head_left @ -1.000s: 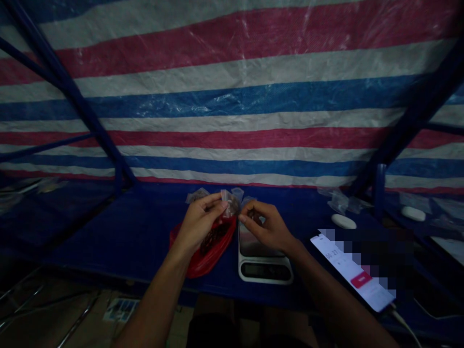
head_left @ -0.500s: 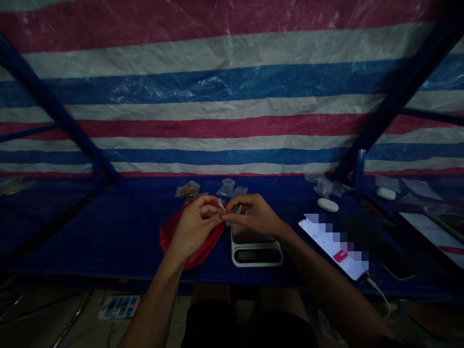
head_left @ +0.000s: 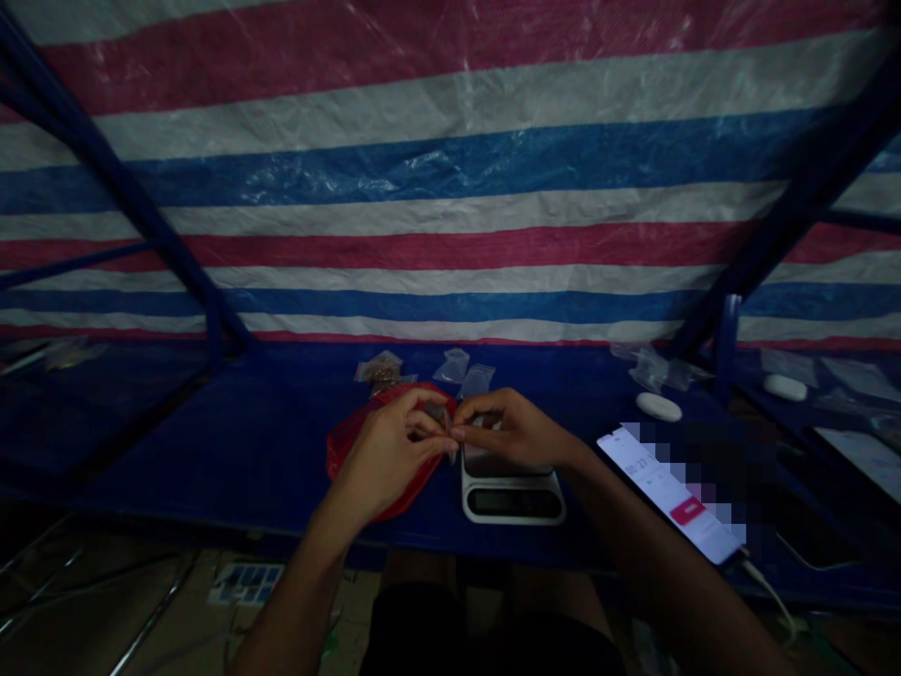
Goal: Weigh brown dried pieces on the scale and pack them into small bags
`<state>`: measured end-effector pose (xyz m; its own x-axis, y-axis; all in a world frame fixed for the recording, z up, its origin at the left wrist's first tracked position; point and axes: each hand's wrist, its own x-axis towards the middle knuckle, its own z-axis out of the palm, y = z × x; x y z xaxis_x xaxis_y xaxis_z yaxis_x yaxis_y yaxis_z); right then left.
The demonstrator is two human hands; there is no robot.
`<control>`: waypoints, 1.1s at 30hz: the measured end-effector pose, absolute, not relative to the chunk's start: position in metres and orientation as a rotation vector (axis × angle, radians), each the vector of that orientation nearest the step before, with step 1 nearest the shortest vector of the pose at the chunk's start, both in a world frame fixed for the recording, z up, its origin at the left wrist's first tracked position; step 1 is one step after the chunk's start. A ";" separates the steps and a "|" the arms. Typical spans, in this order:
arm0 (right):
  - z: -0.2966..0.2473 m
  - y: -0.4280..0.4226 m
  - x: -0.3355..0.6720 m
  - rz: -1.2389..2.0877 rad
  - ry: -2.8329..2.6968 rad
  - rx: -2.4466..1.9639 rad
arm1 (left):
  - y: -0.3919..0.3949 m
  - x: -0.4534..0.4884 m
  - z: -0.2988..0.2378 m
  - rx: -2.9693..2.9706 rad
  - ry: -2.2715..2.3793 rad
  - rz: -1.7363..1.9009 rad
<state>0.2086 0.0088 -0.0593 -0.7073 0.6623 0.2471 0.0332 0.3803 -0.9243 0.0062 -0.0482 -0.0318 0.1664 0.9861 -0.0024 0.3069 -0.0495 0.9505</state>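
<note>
Both hands meet over the gap between a red plastic bag and a small digital scale. My left hand [head_left: 394,441] is closed on a small clear plastic bag [head_left: 439,413], its fingers curled around it. The fingertips of my right hand [head_left: 512,427] pinch the same small bag at its right edge. Under my left hand lies the red plastic bag [head_left: 342,441], its contents hidden. The scale [head_left: 513,505] sits below my right hand, its display dark. Behind them are filled small bags [head_left: 381,370] with brownish contents and flat clear bags [head_left: 451,365].
A lit phone [head_left: 665,488] with a charging cable [head_left: 771,587] lies on the blue table [head_left: 211,441] at right. Behind it are a white oval case [head_left: 659,407] and clear plastic bags [head_left: 651,368]. Blue metal posts [head_left: 133,197] stand before a striped tarp [head_left: 450,160]. A power strip [head_left: 246,583] is on the floor.
The view has shifted, so the table and its things appear slightly farther right. Between my fingers, more of the small bag shows now. Both hands stay together.
</note>
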 end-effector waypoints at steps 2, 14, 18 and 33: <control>-0.057 0.007 0.210 1.302 -2.085 -0.591 | -0.050 0.005 -0.031 1.519 1.250 0.919; -0.066 0.009 0.209 1.539 -1.873 -0.529 | -0.064 -0.009 -0.036 1.611 1.200 1.179; -0.068 0.007 0.205 1.563 -1.849 -0.512 | -0.072 -0.003 -0.050 2.001 1.381 1.223; -0.067 0.009 0.201 1.592 -1.754 -0.570 | -0.071 -0.042 -0.035 1.992 1.557 0.800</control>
